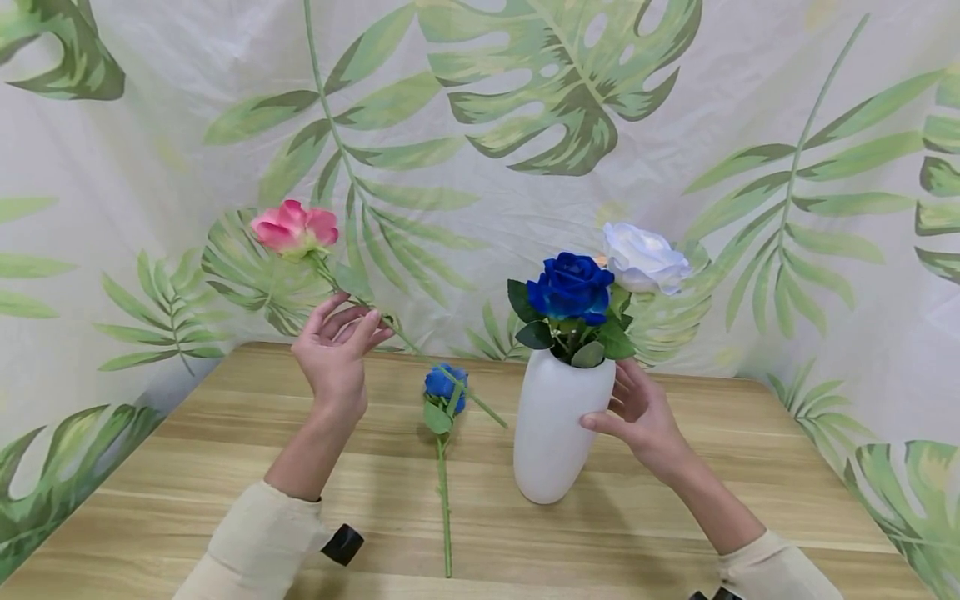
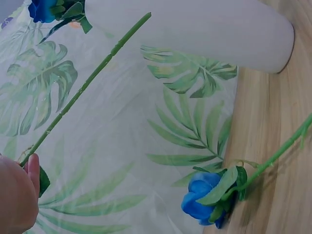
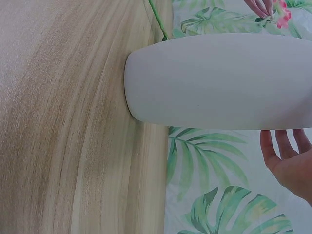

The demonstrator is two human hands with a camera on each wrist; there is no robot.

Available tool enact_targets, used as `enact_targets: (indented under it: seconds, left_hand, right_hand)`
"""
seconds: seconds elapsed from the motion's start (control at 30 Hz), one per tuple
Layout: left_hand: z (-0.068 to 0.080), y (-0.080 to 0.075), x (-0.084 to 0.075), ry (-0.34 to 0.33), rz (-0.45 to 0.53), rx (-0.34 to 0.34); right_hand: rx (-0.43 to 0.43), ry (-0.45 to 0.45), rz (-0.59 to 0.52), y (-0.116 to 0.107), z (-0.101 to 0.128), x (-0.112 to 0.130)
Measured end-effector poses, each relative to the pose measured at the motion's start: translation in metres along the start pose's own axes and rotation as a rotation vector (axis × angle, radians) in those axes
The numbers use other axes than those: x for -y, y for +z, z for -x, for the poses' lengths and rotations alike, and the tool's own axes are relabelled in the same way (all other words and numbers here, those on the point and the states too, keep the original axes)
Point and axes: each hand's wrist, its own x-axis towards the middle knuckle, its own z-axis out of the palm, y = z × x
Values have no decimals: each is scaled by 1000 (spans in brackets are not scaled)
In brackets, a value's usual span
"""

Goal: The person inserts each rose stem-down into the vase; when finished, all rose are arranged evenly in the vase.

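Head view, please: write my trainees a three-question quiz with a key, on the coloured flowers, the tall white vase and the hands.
1. Which hand holds the pink flower with a slim green stem?
2. True or false: the loose blue flower with a long green stem stands upright on the brown wood-grain table.
3. In the tall white vase, which colour of large flower shows beside the dark-blue flower?
A) red
B) white
C) yellow

Key:
1. The left hand.
2. False; it lies down.
3. B
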Motion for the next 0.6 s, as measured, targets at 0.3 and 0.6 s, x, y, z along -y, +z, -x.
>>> enact_targets:
  seconds: [0.3,0.6]
  left_hand:
    - [2,7,1,42,46,-45]
    - [2,10,1,96,64,-78]
  right_hand:
    - [2,-5,1,0,0,-1]
    - [2,-1,4,0,0,0]
